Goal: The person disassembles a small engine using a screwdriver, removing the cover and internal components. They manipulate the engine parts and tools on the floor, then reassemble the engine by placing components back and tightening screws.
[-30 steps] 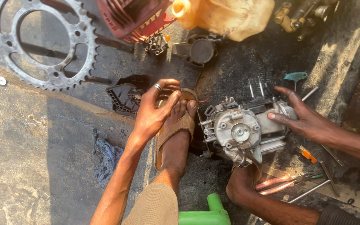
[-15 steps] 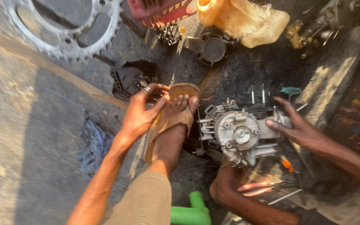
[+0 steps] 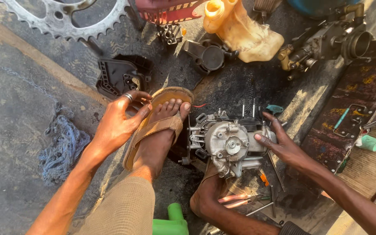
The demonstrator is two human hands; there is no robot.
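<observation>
Large toothed sprocket [image 3: 72,19] lies on the ground, well beyond the left hand. Yellowish plastic jug [image 3: 240,32] well beyond the right hand, carburettor [image 3: 323,39] farther out to its right. Grey engine case [image 3: 231,143] stands just left of the right hand [image 3: 283,146]; that hand lies open, fingers spread flat against the case's side, grasping nothing. Tan sandal [image 3: 153,130], worn on a foot, sits between case and left hand [image 3: 118,124]. Left hand open, fingers curled loosely, resting on the sandal's outer edge; ring on one finger. Black plastic cover [image 3: 118,78] just beyond it. Blue rag [image 3: 62,148] to its left. Red-handled pliers [image 3: 240,200] below the right hand.
</observation>
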